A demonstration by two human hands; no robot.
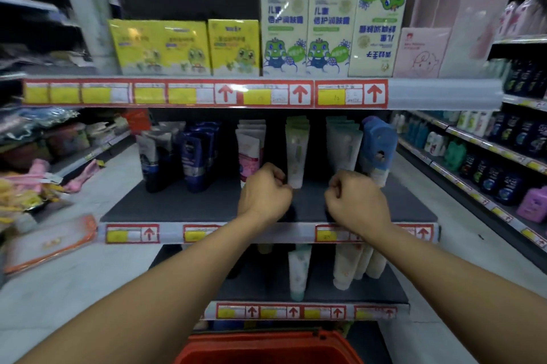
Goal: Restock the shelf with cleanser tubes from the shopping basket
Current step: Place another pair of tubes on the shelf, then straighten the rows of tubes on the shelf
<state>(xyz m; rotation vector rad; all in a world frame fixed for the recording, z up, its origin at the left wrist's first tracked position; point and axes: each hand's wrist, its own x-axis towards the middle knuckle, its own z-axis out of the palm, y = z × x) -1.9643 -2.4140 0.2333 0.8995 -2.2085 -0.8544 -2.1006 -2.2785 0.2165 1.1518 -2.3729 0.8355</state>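
Both my hands reach over the middle shelf [183, 206]. My left hand [264, 192] is curled into a loose fist just left of a row of pale green and white cleanser tubes [297, 153], its fingertips close to the front tube's cap. My right hand [356, 199] is also curled shut, below a row of white tubes [343, 144]; nothing shows in either hand. A pink and white tube row [251, 150] stands behind my left hand. The red shopping basket [266, 347] sits at the bottom edge, its inside hidden.
Dark blue tubes [196, 153] and grey tubes [154, 153] fill the shelf's left side, blue packs [379, 144] the right. Boxes stand on the top shelf [284, 23]. More tubes [299, 272] stand on the lower shelf. Side aisles hold bottles [503, 156] and bagged goods [26, 186].
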